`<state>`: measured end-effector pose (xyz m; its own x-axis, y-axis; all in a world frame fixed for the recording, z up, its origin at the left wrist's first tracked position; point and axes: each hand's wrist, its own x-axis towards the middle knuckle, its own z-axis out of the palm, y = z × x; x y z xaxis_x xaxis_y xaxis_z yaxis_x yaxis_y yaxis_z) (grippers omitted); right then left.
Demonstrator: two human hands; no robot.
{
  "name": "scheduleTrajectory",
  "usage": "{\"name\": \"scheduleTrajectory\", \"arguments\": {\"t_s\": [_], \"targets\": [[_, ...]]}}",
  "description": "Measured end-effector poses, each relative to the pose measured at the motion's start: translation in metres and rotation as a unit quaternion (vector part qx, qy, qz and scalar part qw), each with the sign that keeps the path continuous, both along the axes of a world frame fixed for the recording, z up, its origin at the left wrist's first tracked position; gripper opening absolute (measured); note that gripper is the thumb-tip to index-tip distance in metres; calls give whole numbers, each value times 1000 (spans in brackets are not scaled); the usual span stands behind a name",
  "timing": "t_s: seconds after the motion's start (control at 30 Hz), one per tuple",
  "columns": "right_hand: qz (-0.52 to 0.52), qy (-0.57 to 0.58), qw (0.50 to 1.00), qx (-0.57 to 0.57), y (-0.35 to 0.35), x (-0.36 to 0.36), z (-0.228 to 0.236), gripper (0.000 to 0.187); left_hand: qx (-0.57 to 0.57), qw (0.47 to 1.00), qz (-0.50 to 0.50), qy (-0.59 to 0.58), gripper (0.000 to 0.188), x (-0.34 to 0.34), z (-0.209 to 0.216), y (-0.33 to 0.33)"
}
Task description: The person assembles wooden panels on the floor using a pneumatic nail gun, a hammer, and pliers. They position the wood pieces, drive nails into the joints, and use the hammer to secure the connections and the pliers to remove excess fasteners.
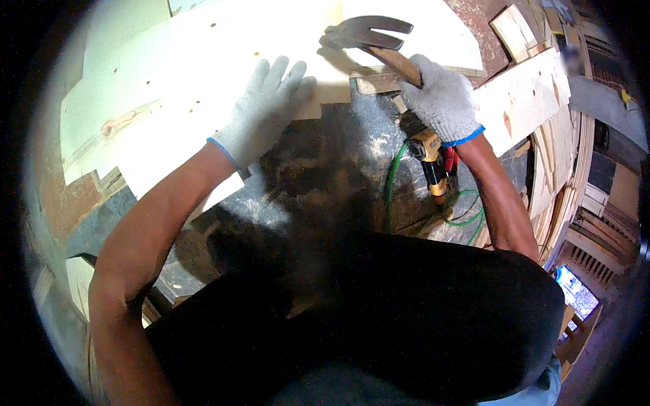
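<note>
Gloved hands at a pale wooden board (203, 74) on the worktop (338, 169).
Left hand (264, 111) lies spread flat on the board's near edge; right hand (443, 101) is clenched around a claw hammer (369, 37), its head over the board beyond the knuckles.

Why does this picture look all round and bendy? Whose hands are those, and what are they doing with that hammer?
A small wide camera on a person's head looks down, and its lens bends the edges. The arms coming in from below are that person's own, in grey work gloves. The left hand lies flat on a pale wooden board, fingers spread. The right hand grips the wooden handle of a claw hammer over the board. Below it, a yellow and black power tool with a green hose lies on the dark, dusty workbench.
</note>
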<state>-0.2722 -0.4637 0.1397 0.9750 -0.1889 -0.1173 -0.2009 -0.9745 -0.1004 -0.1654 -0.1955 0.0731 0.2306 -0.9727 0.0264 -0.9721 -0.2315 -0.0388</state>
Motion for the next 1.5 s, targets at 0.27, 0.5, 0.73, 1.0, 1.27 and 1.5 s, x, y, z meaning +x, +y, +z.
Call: {"name": "scheduleTrajectory", "arguments": {"t_s": [0.27, 0.5, 0.73, 1.0, 1.27, 1.5], "targets": [[-49, 22, 998, 16, 1, -6, 11, 33, -22, 1000, 0, -6, 54, 1, -8, 2], [24, -47, 999, -12, 0, 10, 41, 39, -24, 1000, 3, 3, 54, -1, -5, 5], [13, 71, 997, -33, -9, 1, -7, 32, -56, 998, -4, 40, 55, 1, -8, 0], [-185, 230, 925, 240, 22, -99, -9, 54, 7, 996, 24, 82, 56, 3, 8, 4], [-220, 218, 926, 217, 17, -218, -37, 38, 54, 989, -9, 135, 64, 11, 58, -7], [-334, -52, 940, -56, -45, -199, -55, 48, 75, 940, 86, 320, 51, 131, 191, -21]]}}
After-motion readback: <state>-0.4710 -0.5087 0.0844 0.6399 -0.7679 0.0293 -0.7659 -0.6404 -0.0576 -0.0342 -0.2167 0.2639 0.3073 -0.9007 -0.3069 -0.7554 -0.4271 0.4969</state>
